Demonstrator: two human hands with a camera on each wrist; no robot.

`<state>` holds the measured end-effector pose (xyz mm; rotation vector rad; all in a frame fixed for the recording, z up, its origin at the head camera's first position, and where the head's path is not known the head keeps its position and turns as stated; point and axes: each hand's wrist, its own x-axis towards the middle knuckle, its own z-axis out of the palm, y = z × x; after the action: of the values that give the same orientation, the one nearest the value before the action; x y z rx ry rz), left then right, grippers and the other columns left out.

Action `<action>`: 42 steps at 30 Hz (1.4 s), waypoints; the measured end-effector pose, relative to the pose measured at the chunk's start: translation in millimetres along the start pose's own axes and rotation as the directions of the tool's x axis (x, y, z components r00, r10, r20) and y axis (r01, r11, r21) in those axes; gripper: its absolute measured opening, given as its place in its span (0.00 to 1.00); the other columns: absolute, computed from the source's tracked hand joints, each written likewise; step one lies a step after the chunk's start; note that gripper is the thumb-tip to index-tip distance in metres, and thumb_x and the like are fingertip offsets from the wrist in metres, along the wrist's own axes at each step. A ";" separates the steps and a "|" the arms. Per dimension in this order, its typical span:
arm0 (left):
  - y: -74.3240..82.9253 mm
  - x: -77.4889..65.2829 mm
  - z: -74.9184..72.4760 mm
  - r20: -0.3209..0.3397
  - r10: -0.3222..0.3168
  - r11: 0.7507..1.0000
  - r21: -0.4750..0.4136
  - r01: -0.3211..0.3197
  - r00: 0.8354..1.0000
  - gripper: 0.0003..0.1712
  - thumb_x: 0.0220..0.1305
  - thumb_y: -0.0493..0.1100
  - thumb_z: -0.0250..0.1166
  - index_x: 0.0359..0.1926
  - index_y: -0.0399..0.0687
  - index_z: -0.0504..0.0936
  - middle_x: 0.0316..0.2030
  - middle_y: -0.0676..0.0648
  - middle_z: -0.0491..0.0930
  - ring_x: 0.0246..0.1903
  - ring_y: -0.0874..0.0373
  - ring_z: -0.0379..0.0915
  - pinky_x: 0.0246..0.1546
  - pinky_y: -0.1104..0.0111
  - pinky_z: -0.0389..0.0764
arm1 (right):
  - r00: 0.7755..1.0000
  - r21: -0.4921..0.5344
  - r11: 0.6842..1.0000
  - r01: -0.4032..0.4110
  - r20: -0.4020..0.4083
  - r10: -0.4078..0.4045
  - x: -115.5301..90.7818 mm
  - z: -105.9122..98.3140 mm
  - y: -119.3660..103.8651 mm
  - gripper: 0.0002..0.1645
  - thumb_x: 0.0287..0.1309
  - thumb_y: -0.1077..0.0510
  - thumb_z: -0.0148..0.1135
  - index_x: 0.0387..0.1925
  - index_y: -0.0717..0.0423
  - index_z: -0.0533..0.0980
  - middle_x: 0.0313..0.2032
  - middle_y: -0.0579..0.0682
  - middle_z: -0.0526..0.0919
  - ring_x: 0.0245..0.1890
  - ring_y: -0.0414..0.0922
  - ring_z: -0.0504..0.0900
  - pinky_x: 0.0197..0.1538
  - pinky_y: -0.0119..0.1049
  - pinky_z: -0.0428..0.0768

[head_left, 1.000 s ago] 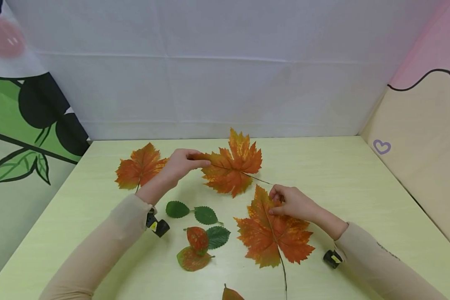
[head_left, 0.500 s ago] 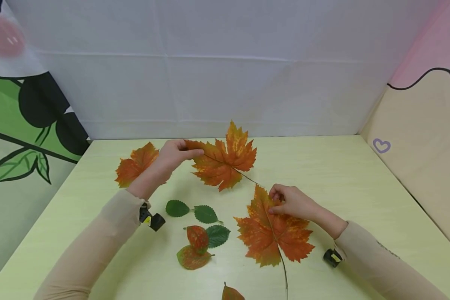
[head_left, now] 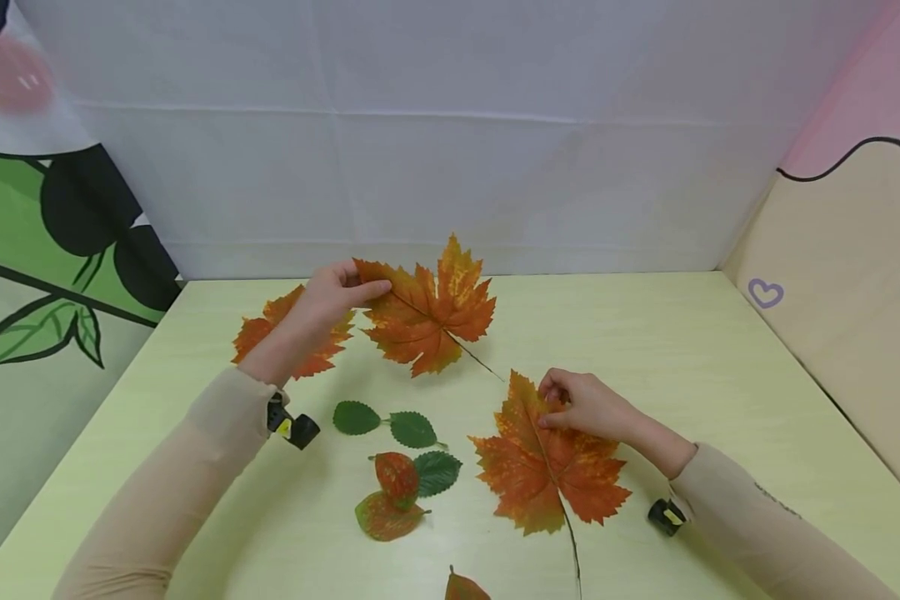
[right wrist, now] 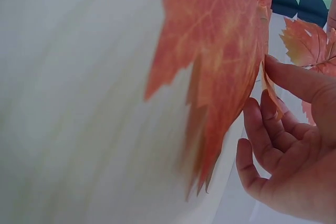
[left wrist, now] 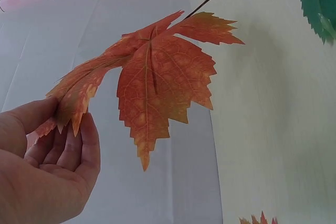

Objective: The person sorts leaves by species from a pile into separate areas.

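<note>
My left hand (head_left: 330, 302) pinches one lobe of an orange maple leaf (head_left: 435, 312) between thumb and fingers. The left wrist view shows that maple leaf (left wrist: 163, 77) lifted off the table, its thin stem pointing away from the hand (left wrist: 58, 166). At the right, my right hand (head_left: 588, 407) pinches the upper edge of another orange maple leaf (head_left: 551, 479), whose stem runs toward the table's front. In the right wrist view this leaf (right wrist: 215, 51) hangs down from the thumb and fingers. A third maple leaf (head_left: 258, 333) lies behind my left forearm, partly hidden.
Small green leaves (head_left: 412, 429) lie mid-table. In front of them are two red-green leaves (head_left: 388, 517), one overlapping the other, and a dark green leaf (head_left: 438, 472). Another small leaf (head_left: 465, 587) is cut off at the bottom edge. A white cloth wall (head_left: 450, 192) closes the back.
My left hand has moved left and back, carrying its maple leaf away from the right one. The right hand and its leaf have hardly moved.
</note>
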<state>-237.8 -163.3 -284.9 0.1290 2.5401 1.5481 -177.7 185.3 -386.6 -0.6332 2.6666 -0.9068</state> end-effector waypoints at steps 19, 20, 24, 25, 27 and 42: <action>12.4 14.2 -20.4 -0.064 0.074 0.992 -0.093 -0.080 0.995 0.20 0.59 0.52 0.60 0.47 0.45 0.74 0.31 0.56 0.75 0.47 0.57 0.64 0.60 0.57 0.58 | 1.000 0.008 1.000 -0.012 0.020 0.012 1.5 0.5 1.1 0.15 0.48 0.52 0.67 0.37 0.51 0.73 0.28 0.43 0.76 0.28 0.40 0.72 0.32 0.33 0.72; 12.6 15.0 -21.9 -0.068 0.077 0.993 -0.086 -0.083 0.995 0.20 0.59 0.52 0.60 0.47 0.45 0.74 0.31 0.56 0.75 0.47 0.57 0.64 0.60 0.57 0.58 | 1.000 0.009 1.000 -0.012 0.021 0.012 1.7 0.7 1.1 0.15 0.48 0.52 0.67 0.37 0.51 0.73 0.28 0.43 0.76 0.28 0.40 0.72 0.32 0.33 0.72; 14.7 19.2 -28.2 -0.079 0.084 0.995 -0.039 -0.088 0.993 0.20 0.60 0.54 0.59 0.47 0.46 0.74 0.32 0.56 0.75 0.44 0.57 0.66 0.58 0.58 0.60 | 1.000 0.007 1.000 -0.011 0.020 0.011 2.4 1.4 1.4 0.15 0.48 0.52 0.67 0.37 0.51 0.73 0.28 0.43 0.75 0.28 0.40 0.71 0.33 0.34 0.72; 15.7 20.6 -29.7 -0.082 0.088 0.996 -0.026 -0.090 0.993 0.20 0.60 0.54 0.59 0.48 0.46 0.74 0.32 0.56 0.75 0.44 0.58 0.66 0.57 0.58 0.60 | 1.000 0.006 1.000 -0.010 0.020 0.010 2.6 1.6 1.5 0.15 0.48 0.52 0.67 0.37 0.51 0.73 0.28 0.43 0.75 0.28 0.40 0.71 0.33 0.34 0.71; 18.7 23.4 -32.7 -0.082 0.094 0.995 -0.010 -0.095 0.992 0.21 0.60 0.54 0.58 0.48 0.46 0.74 0.32 0.57 0.75 0.43 0.58 0.66 0.57 0.58 0.61 | 1.000 0.008 1.000 -0.009 0.022 0.009 2.7 2.0 1.5 0.15 0.48 0.52 0.67 0.37 0.51 0.73 0.28 0.43 0.75 0.29 0.40 0.71 0.33 0.34 0.72; 31.5 41.2 -41.8 -0.071 0.091 0.990 0.114 -0.082 0.993 0.23 0.62 0.54 0.56 0.52 0.45 0.75 0.39 0.54 0.77 0.42 0.57 0.65 0.47 0.64 0.64 | 0.999 0.016 1.000 -0.009 0.031 0.009 -0.4 0.3 -3.2 0.15 0.49 0.53 0.67 0.37 0.52 0.73 0.28 0.43 0.75 0.28 0.41 0.71 0.33 0.34 0.71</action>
<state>-286.4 -178.8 -242.1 0.2003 2.7145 1.4684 -176.1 183.0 -384.8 -0.6258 2.6306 -0.9073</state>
